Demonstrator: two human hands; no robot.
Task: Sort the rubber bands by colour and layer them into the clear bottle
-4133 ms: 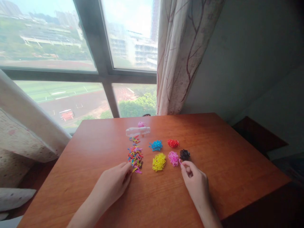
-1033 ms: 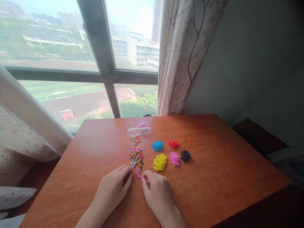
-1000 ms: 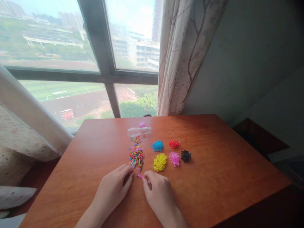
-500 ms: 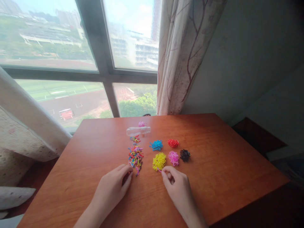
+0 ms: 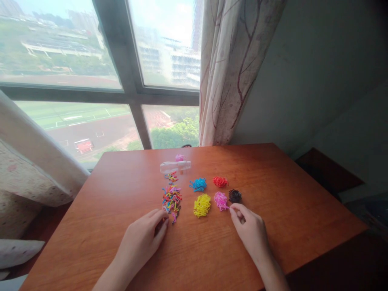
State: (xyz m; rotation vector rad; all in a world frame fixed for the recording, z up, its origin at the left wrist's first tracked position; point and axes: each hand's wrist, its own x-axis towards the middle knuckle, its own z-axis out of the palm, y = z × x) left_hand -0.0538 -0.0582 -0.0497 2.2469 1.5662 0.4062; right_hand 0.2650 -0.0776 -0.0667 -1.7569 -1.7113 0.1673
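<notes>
- There was the right hand (image 5: 250, 228), out beside the pink pile (image 5: 220, 201), its fingers clamped on a thin pink band (image 5: 228, 207) that lay at the pile's near right edge!
- A tip-only pinch looked the right call for so slim a piece; a deeper grip would probably have dragged neighbouring loops along.
- Tight quarters, too: the black pile (image 5: 235, 196) sat just beyond those fingers and close by the pink one, so a low, careful release with no sideways sweep seemed wise, to keep the two colours apart.
- Over on the other side, the left hand (image 5: 144, 228) rested at the near edge of the mixed pile (image 5: 172, 198), fingers curled, tips close; whether they gripped anything, you could not tell.
- Holding that hand quiet there would likely have saved the loose loops from scattering across the surface (image 5: 188, 250).
- Between the hands lay the yellow pile (image 5: 202, 205), with the blue pile (image 5: 199, 184) and the red pile (image 5: 220, 181) farther back; an arm raised slightly would have cleared the lot.
</notes>
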